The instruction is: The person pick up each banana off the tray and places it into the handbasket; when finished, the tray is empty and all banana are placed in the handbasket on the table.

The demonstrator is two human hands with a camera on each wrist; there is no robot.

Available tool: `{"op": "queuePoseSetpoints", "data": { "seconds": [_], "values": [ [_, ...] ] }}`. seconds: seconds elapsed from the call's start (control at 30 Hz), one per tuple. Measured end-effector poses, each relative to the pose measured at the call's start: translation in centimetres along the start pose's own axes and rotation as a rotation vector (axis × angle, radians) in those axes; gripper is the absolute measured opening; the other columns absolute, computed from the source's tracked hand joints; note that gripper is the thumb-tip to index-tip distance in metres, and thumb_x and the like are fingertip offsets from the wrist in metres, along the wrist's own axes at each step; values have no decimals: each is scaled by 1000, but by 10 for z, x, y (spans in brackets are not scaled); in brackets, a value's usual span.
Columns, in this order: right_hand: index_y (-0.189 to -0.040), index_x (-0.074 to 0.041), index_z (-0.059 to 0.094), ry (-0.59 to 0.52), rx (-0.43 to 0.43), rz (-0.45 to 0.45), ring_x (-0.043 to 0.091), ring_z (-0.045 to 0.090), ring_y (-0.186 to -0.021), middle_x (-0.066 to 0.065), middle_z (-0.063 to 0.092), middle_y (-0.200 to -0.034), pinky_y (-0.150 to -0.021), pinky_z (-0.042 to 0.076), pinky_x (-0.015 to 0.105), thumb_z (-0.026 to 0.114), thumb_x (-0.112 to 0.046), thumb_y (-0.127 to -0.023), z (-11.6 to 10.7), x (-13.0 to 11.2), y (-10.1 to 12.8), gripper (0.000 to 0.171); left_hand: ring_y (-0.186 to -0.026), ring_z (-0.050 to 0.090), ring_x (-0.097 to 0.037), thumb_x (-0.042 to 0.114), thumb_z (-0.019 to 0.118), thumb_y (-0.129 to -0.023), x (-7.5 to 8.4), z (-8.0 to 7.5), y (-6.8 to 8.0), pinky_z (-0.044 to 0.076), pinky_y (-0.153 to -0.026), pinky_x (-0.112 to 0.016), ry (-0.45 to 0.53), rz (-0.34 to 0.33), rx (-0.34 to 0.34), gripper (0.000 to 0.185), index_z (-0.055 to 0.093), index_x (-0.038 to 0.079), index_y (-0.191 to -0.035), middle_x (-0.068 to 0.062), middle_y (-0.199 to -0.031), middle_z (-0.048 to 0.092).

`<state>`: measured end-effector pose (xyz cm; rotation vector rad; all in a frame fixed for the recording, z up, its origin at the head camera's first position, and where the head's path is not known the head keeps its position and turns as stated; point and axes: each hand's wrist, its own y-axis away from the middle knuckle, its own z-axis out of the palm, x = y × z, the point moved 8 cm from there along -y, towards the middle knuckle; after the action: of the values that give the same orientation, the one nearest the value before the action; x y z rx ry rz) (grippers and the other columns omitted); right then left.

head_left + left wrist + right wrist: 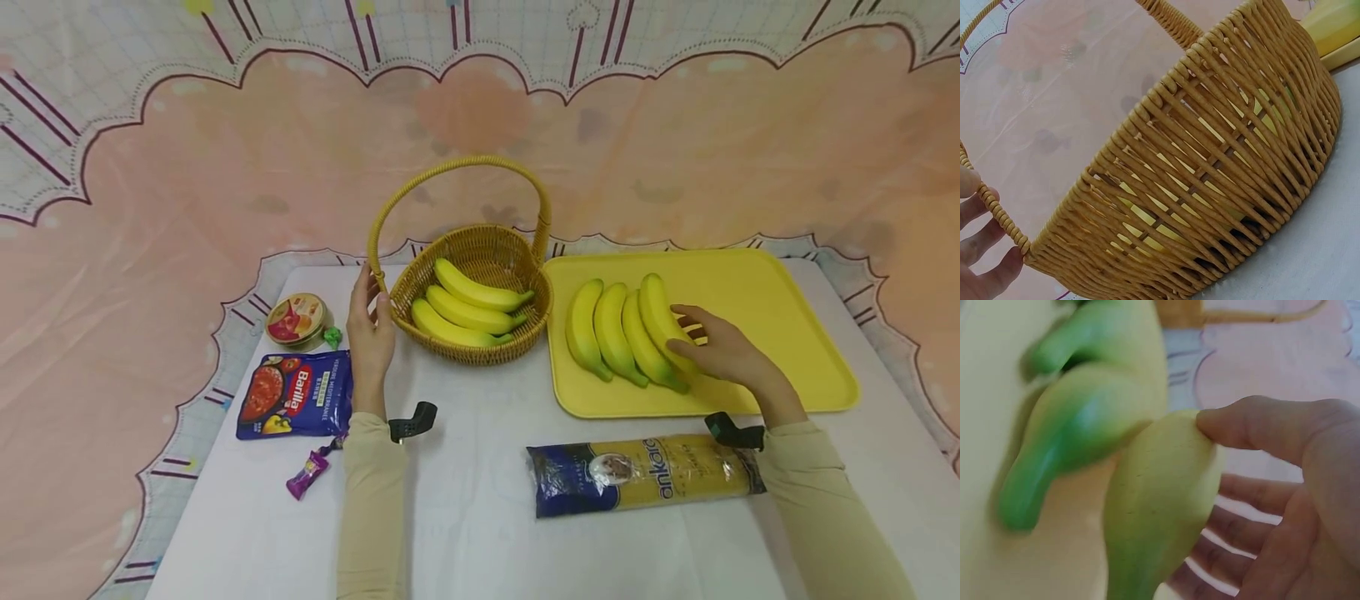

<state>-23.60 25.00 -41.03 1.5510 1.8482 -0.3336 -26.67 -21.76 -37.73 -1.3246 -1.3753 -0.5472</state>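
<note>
A yellow wicker basket with a tall arched handle stands at the back middle, several bananas lying inside it. My left hand holds the foot of the handle at the basket's left side; its fingertips show there in the left wrist view. On the yellow tray several bananas lie side by side. My right hand grips the rightmost banana, thumb on one side and fingers on the other. That banana leans against its neighbour in the right wrist view.
Left of the basket are a round tin, a green wrapped candy, a blue Barilla pouch and a purple wrapped candy. A pasta packet lies in front of the tray. A patterned cloth hangs behind the white table.
</note>
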Motion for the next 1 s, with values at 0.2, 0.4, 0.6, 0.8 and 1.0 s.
{"op": "queuePoseSetpoints", "data": {
  "seconds": [0.2,0.4,0.6,0.8,1.0],
  "values": [
    [-146,-4,33,-69,36,-165,37,45,-120,21,45,-139,-97,41,56,54,-33,-95,8,-45,-6,62,-131,43,-33,10,40,-101,15,-4,3,39,-107,-52,8,-22,-4,48,31,9,-148,-18,-141,45],
    [-144,-9,40,-106,3,-272,31,48,-118,15,50,-136,-97,43,50,55,-31,-95,26,-93,-24,55,-131,42,-33,7,40,-100,35,-5,10,38,-108,-51,8,-30,-14,48,31,7,-147,-20,-141,45],
    [-142,-14,43,-92,-52,-324,25,51,-114,9,55,-128,-94,46,43,57,-34,-94,48,-137,-44,54,-132,42,-33,7,40,-100,36,-1,13,38,-108,-50,12,-40,-35,48,30,6,-147,-20,-140,44],
    [-141,-16,45,-57,-100,-374,21,54,-101,6,58,-126,-86,46,37,56,-32,-94,76,-176,-76,50,-130,44,-35,7,41,-100,33,0,11,39,-106,-52,9,-19,-26,48,31,5,-147,-22,-139,45],
    [-138,-13,49,-3,-168,-415,21,55,-111,8,57,-130,-95,47,37,57,-29,-94,107,-207,-105,47,-129,44,-33,13,42,-100,5,0,1,40,-105,-53,22,8,1,49,32,13,-148,-17,-140,46]
  ]
}}
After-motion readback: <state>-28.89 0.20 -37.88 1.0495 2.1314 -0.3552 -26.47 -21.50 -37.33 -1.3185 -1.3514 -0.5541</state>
